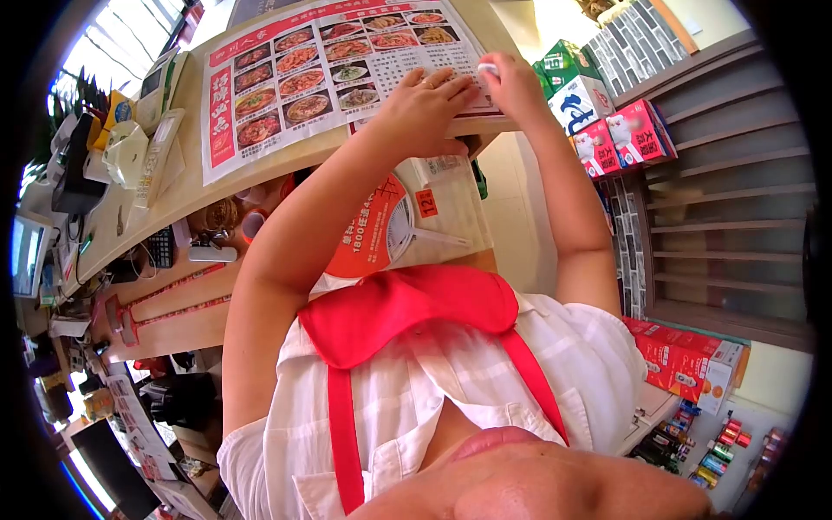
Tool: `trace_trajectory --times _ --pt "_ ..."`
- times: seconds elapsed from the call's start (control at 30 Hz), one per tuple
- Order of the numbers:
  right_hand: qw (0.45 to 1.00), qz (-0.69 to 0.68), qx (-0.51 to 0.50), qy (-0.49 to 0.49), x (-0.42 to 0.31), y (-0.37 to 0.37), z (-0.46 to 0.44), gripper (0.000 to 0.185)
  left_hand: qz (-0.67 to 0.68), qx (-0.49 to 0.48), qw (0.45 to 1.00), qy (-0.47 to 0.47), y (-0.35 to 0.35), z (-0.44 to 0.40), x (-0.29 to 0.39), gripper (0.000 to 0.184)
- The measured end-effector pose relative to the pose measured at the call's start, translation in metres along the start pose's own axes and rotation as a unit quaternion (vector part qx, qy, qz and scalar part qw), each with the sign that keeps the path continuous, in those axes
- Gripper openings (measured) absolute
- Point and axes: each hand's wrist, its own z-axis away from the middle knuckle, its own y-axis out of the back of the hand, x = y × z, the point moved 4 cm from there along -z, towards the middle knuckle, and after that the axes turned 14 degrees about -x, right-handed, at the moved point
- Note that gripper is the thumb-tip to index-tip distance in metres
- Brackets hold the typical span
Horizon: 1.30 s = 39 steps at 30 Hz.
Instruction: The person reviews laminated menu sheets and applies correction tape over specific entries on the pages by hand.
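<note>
A large printed menu sheet [303,78] with rows of dish pictures lies on the light wooden counter [195,195]. My left hand [425,108] rests palm down over the right part of the sheet, its fingers extended and a ring on one of them. Close to its fingertips, at the sheet's right edge, my right hand [513,91] is closed round a small white object [489,68]. Most of that object is hidden by the fingers.
A tape dispenser-like white item [127,154], papers and a screen [30,251] crowd the left side. Below the counter are shelves with a red round fan [368,230]. Stacked boxes [637,134] stand at right, beside a slatted panel [728,182].
</note>
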Motion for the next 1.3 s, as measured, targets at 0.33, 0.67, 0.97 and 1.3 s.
trace_trajectory --times 0.33,0.67,0.97,1.3 --pt "0.999 0.033 -0.026 0.010 -0.007 0.005 -0.001 0.016 -0.010 0.036 0.999 -0.015 0.002 0.001 0.001 0.080" --pt "0.999 0.020 -0.025 0.032 -0.011 0.003 -0.003 0.016 0.013 0.004 1.000 -0.011 0.003 0.003 0.001 0.081" --pt "0.999 0.002 -0.014 0.041 0.002 -0.007 -0.004 0.020 0.046 0.006 0.999 -0.023 0.002 0.003 -0.002 0.082" --pt "0.998 -0.017 -0.049 0.032 -0.002 -0.006 -0.001 0.016 0.027 0.026 0.998 -0.045 0.008 0.007 0.002 0.083"
